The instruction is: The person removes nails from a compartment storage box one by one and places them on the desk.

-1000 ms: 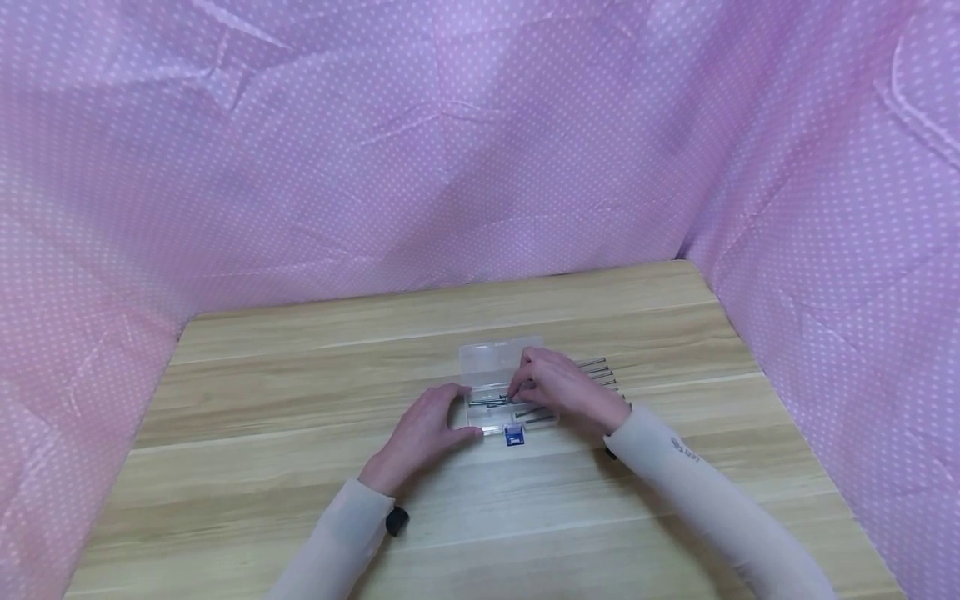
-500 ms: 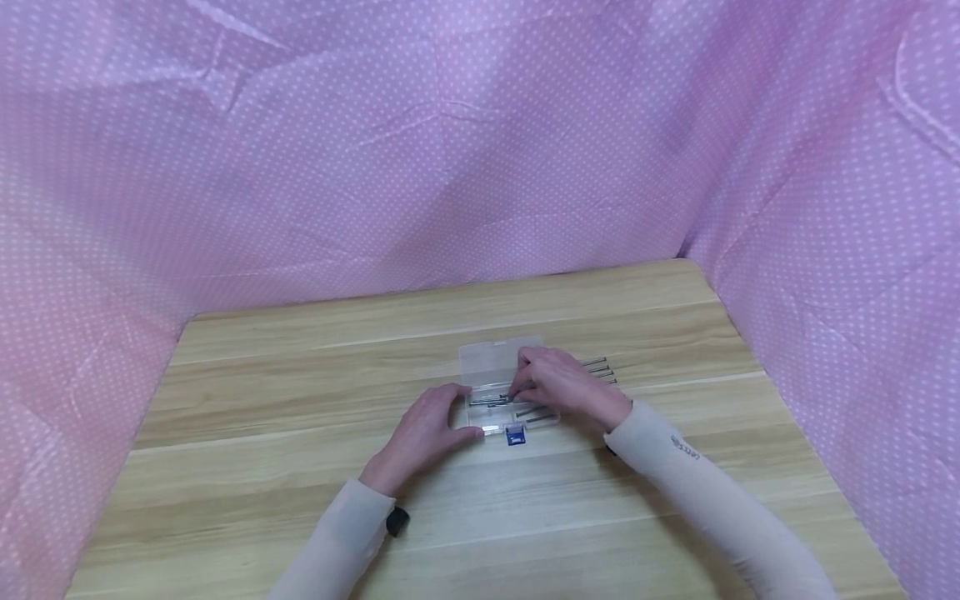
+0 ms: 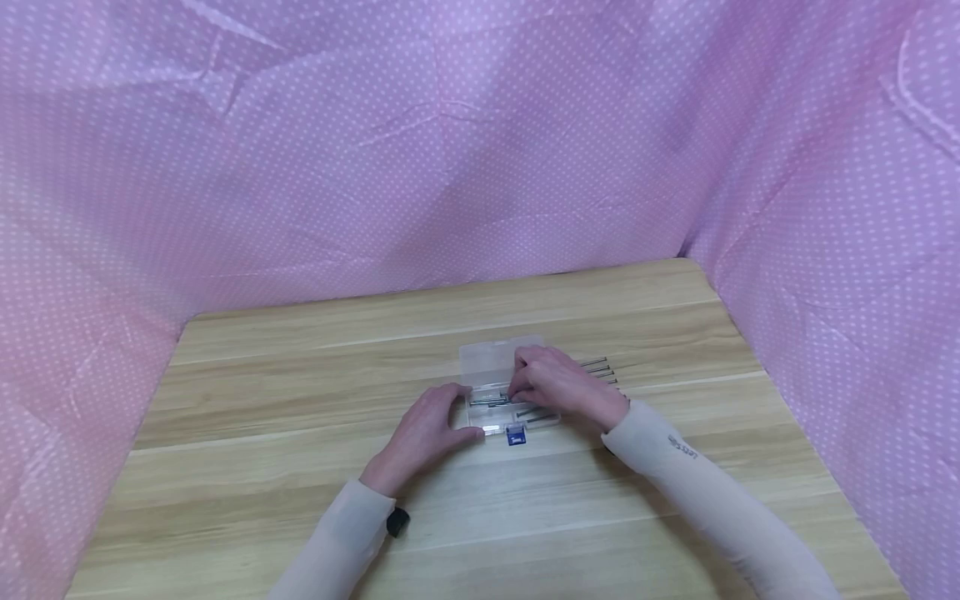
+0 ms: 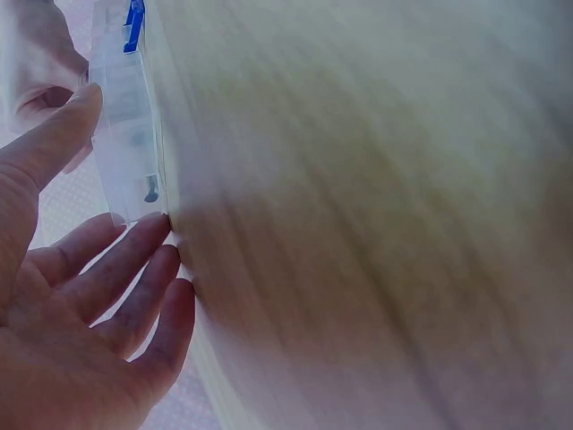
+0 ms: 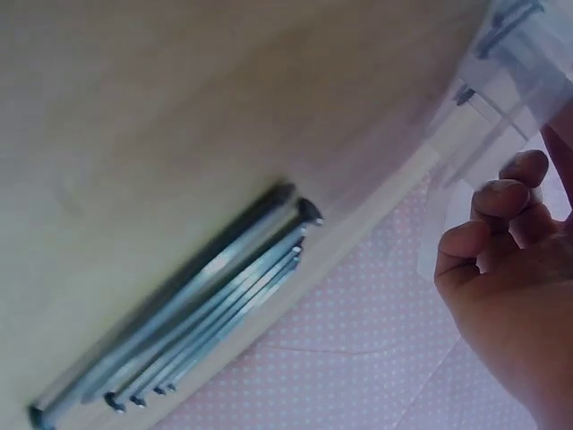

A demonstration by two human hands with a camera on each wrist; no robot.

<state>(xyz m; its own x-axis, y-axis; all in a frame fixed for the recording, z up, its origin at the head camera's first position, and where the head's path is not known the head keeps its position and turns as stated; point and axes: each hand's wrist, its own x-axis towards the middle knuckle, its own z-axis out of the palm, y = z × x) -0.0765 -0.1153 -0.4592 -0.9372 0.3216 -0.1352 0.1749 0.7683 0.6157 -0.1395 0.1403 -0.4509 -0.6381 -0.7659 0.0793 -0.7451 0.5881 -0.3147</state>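
Note:
A clear plastic box (image 3: 491, 358) lies with its lid folded back, a blue latch (image 3: 516, 437) on its front side. Long metal nails (image 3: 489, 403) lie in its left part, and a few more nails (image 3: 534, 417) at its front right. My left hand (image 3: 422, 433) steadies the box's left end, thumb at the front corner and fingers at the back one. Over the box, my right hand (image 3: 558, 382) pinches a nail between thumb and fingers, mostly hidden by the hand; in the right wrist view its other fingers (image 5: 466, 240) are curled.
Right of the box, several long nails (image 5: 197, 305) lie side by side on the wooden table (image 3: 300, 467), partly behind my right hand in the head view. Pink dotted cloth (image 3: 420, 167) hangs round the table's back and sides.
My right hand shifts only slightly over the box, its fingers staying at the nails. The left hand and the box keep their places.

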